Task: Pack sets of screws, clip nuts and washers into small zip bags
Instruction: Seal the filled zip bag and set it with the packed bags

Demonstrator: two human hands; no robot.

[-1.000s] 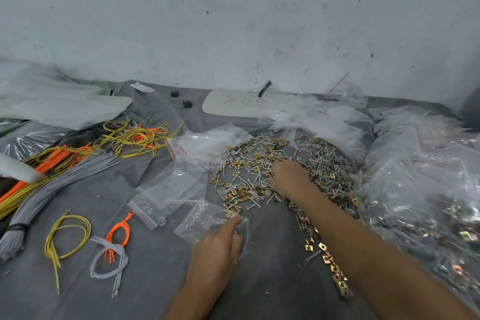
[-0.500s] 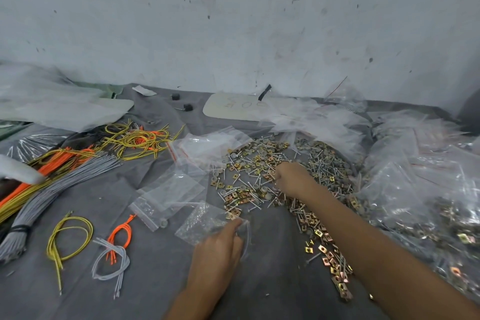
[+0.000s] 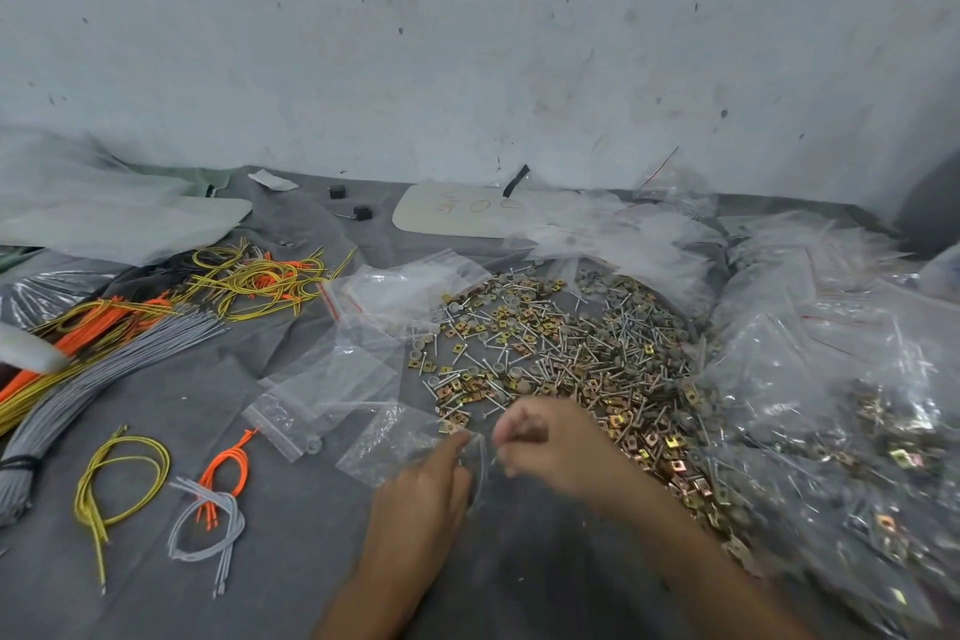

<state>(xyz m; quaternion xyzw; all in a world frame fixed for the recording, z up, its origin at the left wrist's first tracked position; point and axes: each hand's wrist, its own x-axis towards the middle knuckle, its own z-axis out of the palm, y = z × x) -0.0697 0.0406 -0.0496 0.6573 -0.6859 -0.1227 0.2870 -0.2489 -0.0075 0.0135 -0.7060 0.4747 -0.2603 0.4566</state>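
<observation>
The job looks part done. Several empty bags (image 3: 332, 379) lie flat left of centre, waiting their turn. Just right of them the left hand (image 3: 421, 504) grips one bag (image 3: 384, 447) at its mouth, low on the grey cloth (image 3: 182, 405). The right hand (image 3: 556, 442) sits at that mouth with fingers curled, too blurred to tell whether it pinches any parts. Behind it spreads the heap (image 3: 571, 343) of loose screws, clip nuts and washers, large enough for many more sets. Far right, filled bags (image 3: 841, 431) pile up, so a good number seem finished.

At the left edge lie bundled wires (image 3: 104, 359), with small wire loops (image 3: 124, 478) nearer, all well apart from the work. A pale card (image 3: 457, 213) lies by the wall. Nothing blocks the bag, though the heap's near edge crowds the right hand.
</observation>
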